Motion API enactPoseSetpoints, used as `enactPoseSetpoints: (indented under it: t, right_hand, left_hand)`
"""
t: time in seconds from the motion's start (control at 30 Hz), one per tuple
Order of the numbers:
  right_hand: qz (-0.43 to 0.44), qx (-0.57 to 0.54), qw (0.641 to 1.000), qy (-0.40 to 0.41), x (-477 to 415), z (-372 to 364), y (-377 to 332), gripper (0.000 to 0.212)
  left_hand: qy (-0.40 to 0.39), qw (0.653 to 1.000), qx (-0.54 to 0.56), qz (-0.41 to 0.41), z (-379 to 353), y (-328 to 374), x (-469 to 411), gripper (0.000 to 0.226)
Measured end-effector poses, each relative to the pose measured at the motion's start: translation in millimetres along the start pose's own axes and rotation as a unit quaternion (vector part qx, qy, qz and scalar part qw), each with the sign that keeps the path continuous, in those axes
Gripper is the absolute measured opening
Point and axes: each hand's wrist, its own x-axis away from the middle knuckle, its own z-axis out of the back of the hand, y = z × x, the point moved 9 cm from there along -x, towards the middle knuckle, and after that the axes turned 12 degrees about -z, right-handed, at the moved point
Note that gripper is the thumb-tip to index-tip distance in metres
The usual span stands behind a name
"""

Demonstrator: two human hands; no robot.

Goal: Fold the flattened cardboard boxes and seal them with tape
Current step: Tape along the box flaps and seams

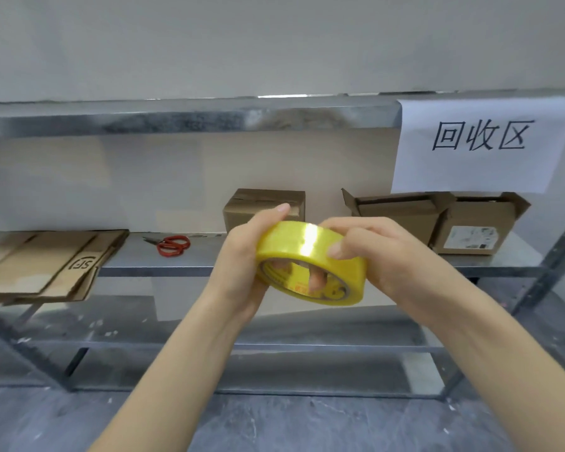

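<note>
Yellow tape roll [310,252] held in mid-air w/ both hands, tilted so its printed core ring faces the camera. L hand [242,265] grips the roll's left side: fingers [317,279] pass through the core, and one finger lies over the top edge. R hand [379,252] grips the right side, thumb pressed flat on the outer tape surface, other fingers curled round the far rim. Directly behind the roll, a closed cardboard box [261,207] stands on the metal shelf [163,265], top flaps shut; contents not visible. Right of the roll, an open box [395,216] w/ flaps raised, and just beside it, further right, a labelled box [470,233], flaps also up; interiors of both hidden at this angle. Left of the roll, red-handled scissors [172,245] lie flat on the shelf. Further left, a stack of flattened boxes [43,265], top one marked "SF", overhangs the shelf's front edge. Above-right of the roll, a paper sign [483,141] w/ three printed characters hangs from the upper rail.
</note>
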Motion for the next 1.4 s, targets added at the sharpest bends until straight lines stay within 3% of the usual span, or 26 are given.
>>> enactPoseSetpoints:
  t: [0.1,0.17,0.27,0.37,0.47,0.6,0.77,0.9,1.17,1.4]
  right_hand:
    - [-0.011,0.001,0.999,0.031,6,-3,-4,0.033]
    - [-0.029,-0.004,0.998,0.052,9,-11,-4,0.025]
    - [-0.045,0.011,0.995,0.084,13,-28,0,0.023]
    - [-0.031,-0.009,0.997,0.068,18,-40,-5,0.021]
    - [-0.015,-0.004,1.000,0.011,23,-43,-9,0.036]
    - [0.015,-0.007,0.999,-0.038,36,-36,-19,0.027]
    - [0.012,-0.034,0.999,0.005,49,-9,-19,0.019]
    - [0.011,-0.001,0.999,0.050,56,5,-18,0.017]
    - [0.031,-0.050,0.998,0.005,78,23,-19,0.015]
    - [0.030,-0.042,0.999,0.007,85,32,-16,0.008]
  left_hand:
    - [0.017,0.999,0.042,0.016,5,3,10,0.030]
    - [-0.003,0.998,-0.052,-0.027,12,16,14,0.035]
    - [-0.084,0.967,-0.218,-0.102,5,41,24,0.053]
    - [-0.083,0.950,-0.280,-0.111,3,47,32,0.065]
    - [-0.066,0.981,-0.159,-0.089,-1,48,39,0.057]
    - [-0.053,0.994,-0.070,-0.061,-7,42,41,0.047]
    - [0.012,1.000,0.005,-0.011,-20,30,39,0.028]
    - [0.030,0.998,-0.038,-0.050,-31,31,36,0.029]
    - [0.011,0.999,0.021,-0.049,-66,27,35,0.034]
    - [0.018,0.994,-0.029,-0.103,-78,35,29,0.035]
